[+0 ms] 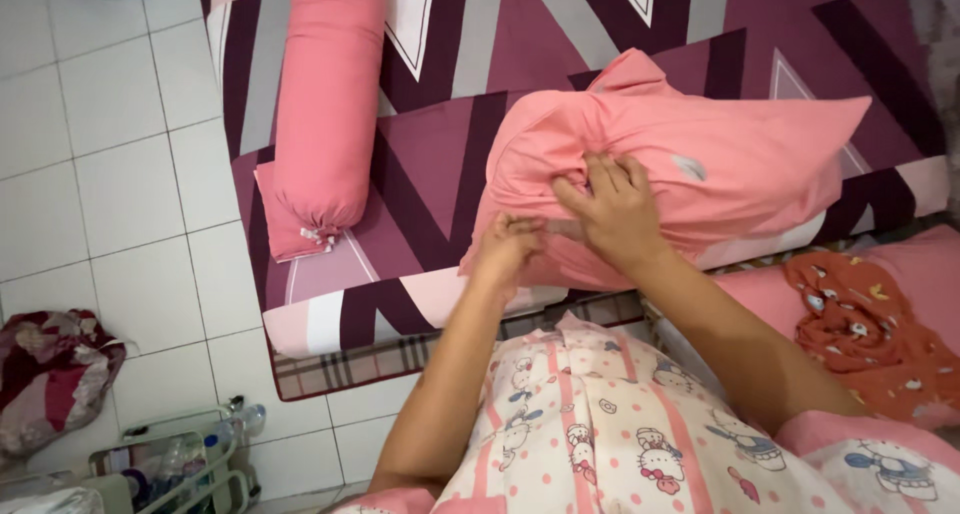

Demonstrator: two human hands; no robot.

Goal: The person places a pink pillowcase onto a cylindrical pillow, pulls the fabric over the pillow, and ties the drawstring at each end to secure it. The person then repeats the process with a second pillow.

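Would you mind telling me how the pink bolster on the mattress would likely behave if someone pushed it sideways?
The pink bolster is a long cylinder, so it would probably roll across the patterned mattress. It looks plump and soft, likely light for its size. Lifted by one end, it might sag slightly.

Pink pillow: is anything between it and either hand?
Nothing visible. Both hands are already on the pink pillow: the right hand presses into its cover, and the left hand pinches the lower edge beside it.

Plain pink pillow (690, 164) and bolster (325, 104); purple, grey, white zigzag mattress cover (560, 34); orange printed cloth (870, 324); white floor tiles (110, 164).
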